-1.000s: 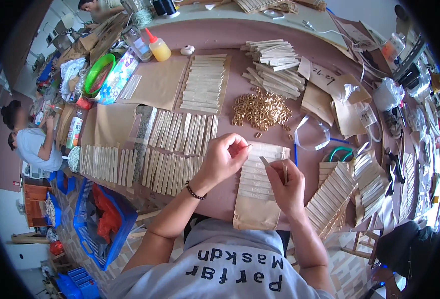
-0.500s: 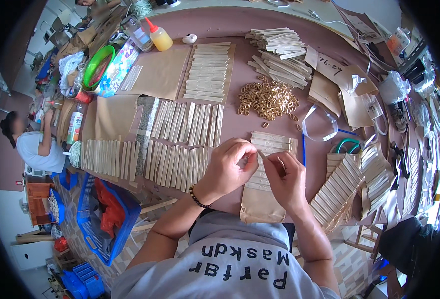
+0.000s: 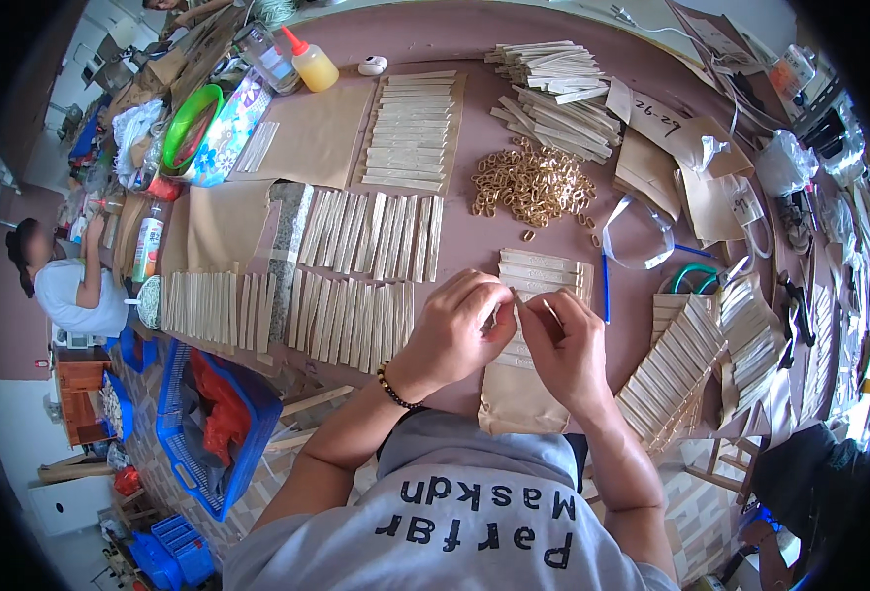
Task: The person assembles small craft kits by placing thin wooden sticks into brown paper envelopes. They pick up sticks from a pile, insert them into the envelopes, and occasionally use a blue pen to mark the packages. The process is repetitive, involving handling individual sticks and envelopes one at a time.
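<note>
Above a brown paper sheet [image 3: 521, 399] at the table's front, my two hands meet fingertip to fingertip. My left hand [image 3: 459, 325], with a dark beaded bracelet at its wrist, is closed in a pinch. Closed the same way, my right hand [image 3: 568, 345] faces it. A narrow pale strip [image 3: 517, 299] is held between them, mostly hidden by the fingers. Flat pale strips [image 3: 543, 268] lie crosswise in a row on the sheet beneath. Beyond my hands is a pile of small gold-coloured oval rings [image 3: 531, 185], a few of them loose at its edge.
Loose strips [image 3: 553, 74] are heaped at the back. Rows of strips [image 3: 368, 236] cover the left side. A glue bottle [image 3: 315, 67] with a red tip stands far left. Strip-covered sheets [image 3: 671, 379] and green-handled scissors [image 3: 693, 278] lie right. A blue basket [image 3: 203, 433] sits below left.
My hands stay together over the sheet, with the fingertips slightly shifted. Less of the strip shows between them now. The whole view has shifted slightly.
</note>
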The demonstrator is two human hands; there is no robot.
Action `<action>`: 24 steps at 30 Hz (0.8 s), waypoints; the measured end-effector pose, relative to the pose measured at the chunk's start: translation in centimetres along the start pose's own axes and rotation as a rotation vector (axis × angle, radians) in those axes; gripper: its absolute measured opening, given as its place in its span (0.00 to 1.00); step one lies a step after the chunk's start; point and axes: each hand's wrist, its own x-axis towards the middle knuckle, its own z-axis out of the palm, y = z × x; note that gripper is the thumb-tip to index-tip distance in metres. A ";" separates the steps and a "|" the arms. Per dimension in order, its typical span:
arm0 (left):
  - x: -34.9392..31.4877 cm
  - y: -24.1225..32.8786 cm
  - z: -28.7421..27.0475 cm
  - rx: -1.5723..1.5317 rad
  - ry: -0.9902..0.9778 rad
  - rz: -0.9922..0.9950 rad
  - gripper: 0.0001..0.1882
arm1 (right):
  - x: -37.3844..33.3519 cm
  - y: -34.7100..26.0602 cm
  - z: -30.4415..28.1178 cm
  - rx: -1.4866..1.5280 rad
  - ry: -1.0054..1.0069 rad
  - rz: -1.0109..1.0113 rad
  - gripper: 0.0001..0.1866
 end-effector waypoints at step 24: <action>-0.6 0.7 0.0 -0.095 -0.039 -0.087 0.10 | -0.3 0.7 -1.1 -0.139 -0.074 -0.056 0.07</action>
